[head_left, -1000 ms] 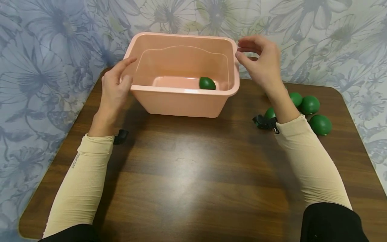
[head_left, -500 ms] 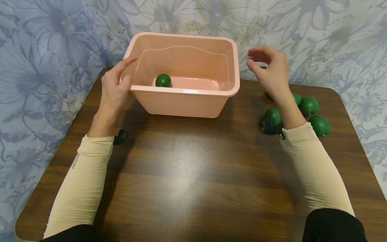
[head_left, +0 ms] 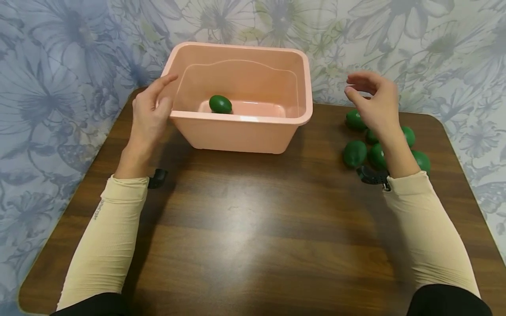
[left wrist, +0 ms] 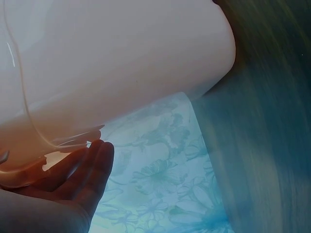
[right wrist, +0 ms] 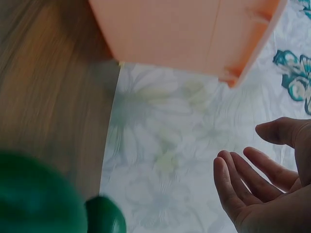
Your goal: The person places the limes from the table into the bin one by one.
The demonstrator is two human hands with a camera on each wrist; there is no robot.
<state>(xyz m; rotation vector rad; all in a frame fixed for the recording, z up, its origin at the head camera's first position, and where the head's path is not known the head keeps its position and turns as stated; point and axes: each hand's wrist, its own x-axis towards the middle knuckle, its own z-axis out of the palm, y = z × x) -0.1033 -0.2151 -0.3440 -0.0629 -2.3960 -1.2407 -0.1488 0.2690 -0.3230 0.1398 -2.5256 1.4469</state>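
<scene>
A pale pink plastic tub [head_left: 237,136] stands at the back of the wooden table, with one smooth dark green lime [head_left: 220,104] lying on its floor, left of the middle. My left hand [head_left: 149,112] holds the tub's left rim; in the left wrist view its fingers [left wrist: 99,167] lie against the outside, under the lip. To the right of the tub, my right hand [head_left: 375,103] is raised over the table with fingers loosely bent and nothing in it. Below that hand and wrist, several more limes [head_left: 355,153] are grouped on the table, some partly hidden by the forearm.
The wooden table [head_left: 237,228] has rounded corners, and its back edge meets a wall with floral wallpaper [head_left: 454,79]. Each wrist carries a small black camera mount, the left one [head_left: 158,178] close over the tabletop.
My right hand has moved right, away from the tub's right rim. The lime inside rolled from the right to the left end, then slightly back. My left hand stayed at the rim.
</scene>
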